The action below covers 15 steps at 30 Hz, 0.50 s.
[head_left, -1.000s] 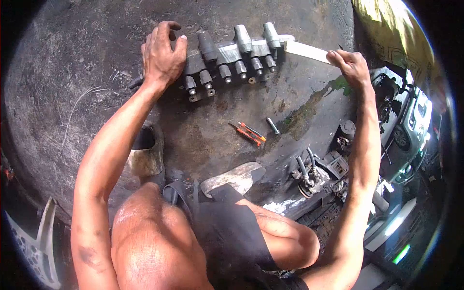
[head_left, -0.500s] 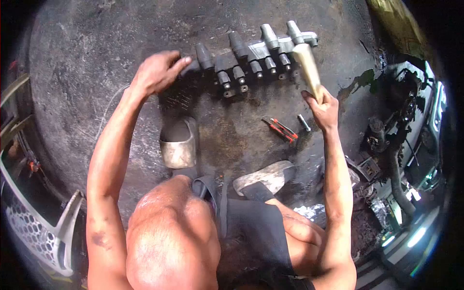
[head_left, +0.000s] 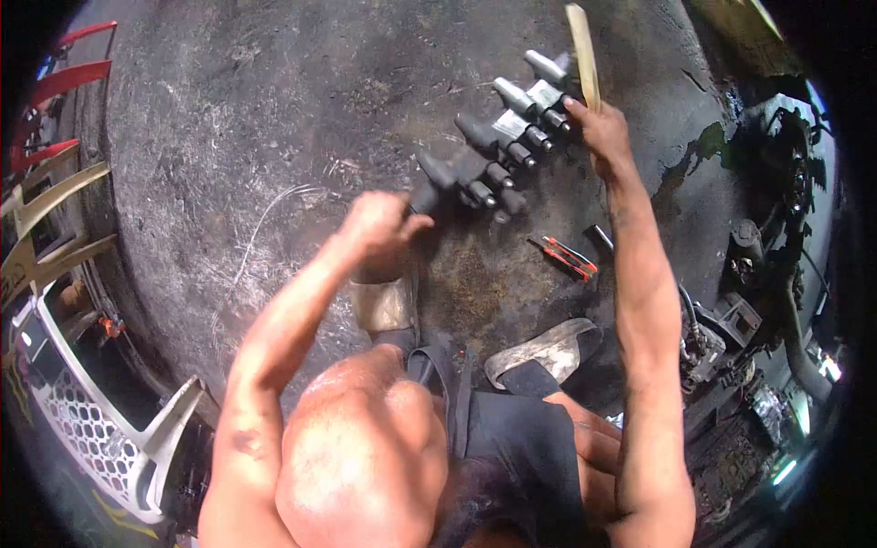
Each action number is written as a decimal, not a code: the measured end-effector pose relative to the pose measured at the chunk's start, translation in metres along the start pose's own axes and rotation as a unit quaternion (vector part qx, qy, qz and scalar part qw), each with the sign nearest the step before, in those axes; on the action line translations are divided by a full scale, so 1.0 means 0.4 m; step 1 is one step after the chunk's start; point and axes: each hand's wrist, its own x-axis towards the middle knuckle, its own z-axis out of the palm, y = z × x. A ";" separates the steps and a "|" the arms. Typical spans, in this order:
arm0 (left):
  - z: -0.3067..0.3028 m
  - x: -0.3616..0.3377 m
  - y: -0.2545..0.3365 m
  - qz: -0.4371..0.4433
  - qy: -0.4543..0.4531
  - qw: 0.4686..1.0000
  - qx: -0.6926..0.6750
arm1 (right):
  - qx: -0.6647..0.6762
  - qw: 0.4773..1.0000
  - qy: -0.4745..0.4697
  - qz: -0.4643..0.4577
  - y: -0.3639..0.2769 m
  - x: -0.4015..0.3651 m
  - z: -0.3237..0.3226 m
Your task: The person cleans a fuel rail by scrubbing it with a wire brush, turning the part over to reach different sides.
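A dark metal part (head_left: 475, 169) with several stubby cylinders lies slanted across the view, its right end higher. My left hand (head_left: 388, 222) is closed around the part's lower left end. At the upper right end, my right hand (head_left: 598, 132) grips a pale, flat wooden-looking piece (head_left: 583, 55), its thumb by the metal part. Whether the right fingers also hold the metal part cannot be made out. Orange-handled pliers (head_left: 568, 259) and a small metal cylinder (head_left: 601, 238) lie on the floor below.
Dark stained floor (head_left: 274, 119) surrounds the part. A white perforated panel (head_left: 96, 429) and red and tan frames stand at the left. Mechanical parts (head_left: 726, 329) are piled at the right. My shoes rest below the pliers and below my left hand.
My left hand has closed on the part's left end. The part has tilted, left end lower and right end higher. My right hand has moved up to the right end with the pale piece.
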 end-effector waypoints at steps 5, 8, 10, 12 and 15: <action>0.093 0.031 0.223 0.104 0.063 0.984 -0.126 | -0.213 0.968 -0.042 -0.124 -0.069 0.110 -0.020; 0.035 0.072 0.278 0.163 0.066 0.974 -0.142 | -0.262 0.952 -0.045 -0.153 -0.119 0.153 0.000; 0.038 0.078 0.271 0.165 0.074 0.969 -0.168 | -0.219 0.966 -0.021 -0.135 -0.143 0.172 0.011; 0.029 0.073 0.255 0.118 0.057 0.971 -0.202 | -0.237 0.965 -0.048 -0.106 -0.220 0.216 0.006; 0.039 0.063 0.220 0.084 0.066 0.979 -0.173 | -0.194 0.970 0.033 -0.146 -0.200 0.324 0.037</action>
